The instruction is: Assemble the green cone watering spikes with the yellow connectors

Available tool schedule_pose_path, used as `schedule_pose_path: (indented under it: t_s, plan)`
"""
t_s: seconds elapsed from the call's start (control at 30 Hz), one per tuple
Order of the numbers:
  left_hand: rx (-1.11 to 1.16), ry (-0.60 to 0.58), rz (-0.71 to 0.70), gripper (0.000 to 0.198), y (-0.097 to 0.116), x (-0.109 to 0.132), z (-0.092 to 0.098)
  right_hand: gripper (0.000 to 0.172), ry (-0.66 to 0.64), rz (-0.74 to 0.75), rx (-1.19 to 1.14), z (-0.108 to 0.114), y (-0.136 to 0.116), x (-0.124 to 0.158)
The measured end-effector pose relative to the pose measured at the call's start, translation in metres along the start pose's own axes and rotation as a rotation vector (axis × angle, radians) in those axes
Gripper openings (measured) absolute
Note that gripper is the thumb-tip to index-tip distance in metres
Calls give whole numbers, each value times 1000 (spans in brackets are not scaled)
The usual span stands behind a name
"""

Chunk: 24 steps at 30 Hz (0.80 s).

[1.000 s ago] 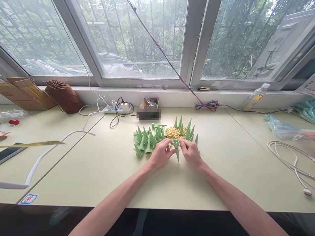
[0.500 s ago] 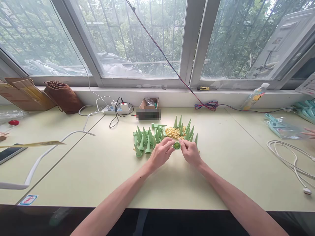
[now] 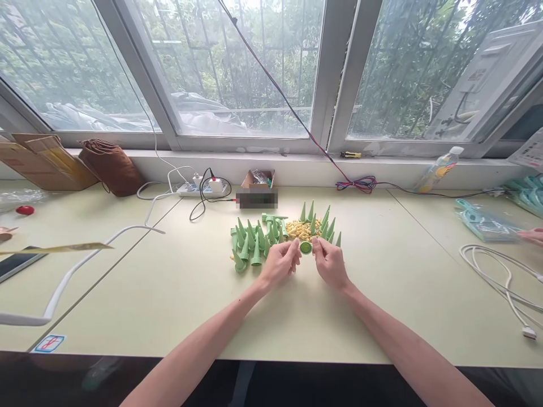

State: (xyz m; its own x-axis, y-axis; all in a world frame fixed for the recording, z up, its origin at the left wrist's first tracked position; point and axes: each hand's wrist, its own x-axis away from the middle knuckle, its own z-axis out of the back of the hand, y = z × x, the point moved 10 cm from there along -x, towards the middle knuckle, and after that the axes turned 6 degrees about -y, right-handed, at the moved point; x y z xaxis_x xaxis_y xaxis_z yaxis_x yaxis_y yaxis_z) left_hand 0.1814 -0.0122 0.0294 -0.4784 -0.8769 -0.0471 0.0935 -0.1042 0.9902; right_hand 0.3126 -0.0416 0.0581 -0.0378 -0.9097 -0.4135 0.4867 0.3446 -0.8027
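Observation:
A green plastic watering spike (image 3: pixel 305 247) is held with its round open end towards me. My right hand (image 3: pixel 331 263) pinches it at its right side between thumb and fingers. Close by its left edge, my left hand (image 3: pixel 280 263) has thumb and fingertips pressed together; what they hold, if anything, is hidden. Beyond the left hand several green spikes (image 3: pixel 256 249) stand in a cluster, points up. More green spikes (image 3: pixel 326 226) are grouped behind the right hand. Between the groups lies a heap of small yellow pieces (image 3: pixel 298 230).
A small open cardboard box (image 3: pixel 258 180) stands at the back, near a power strip (image 3: pixel 203 189). White cables (image 3: pixel 500 282) lie on the right, with a bottle (image 3: pixel 441 169) and bagged teal items (image 3: pixel 483 220) behind. Another person's hand (image 3: pixel 532 236) shows at the right edge.
My left fingers have drawn back slightly from the spike's rim and curled in. The spike's opening has tilted a little. The other person's hand has shifted at the right edge.

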Motion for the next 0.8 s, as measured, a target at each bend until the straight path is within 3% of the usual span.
schedule_pose_path:
  t_s: [0.17,0.33,0.8]
  plan:
    - [256,-165,165,59,-13,0,-16,42,-57,65,-5,-7,-4,0]
    - [296,-259,130,49,-9,1,-20,43,-78,49,-22,-9,0,0]
    - [-535,-121,-357,21,30,8,-8,42,-109,39,1,-10,2,0]
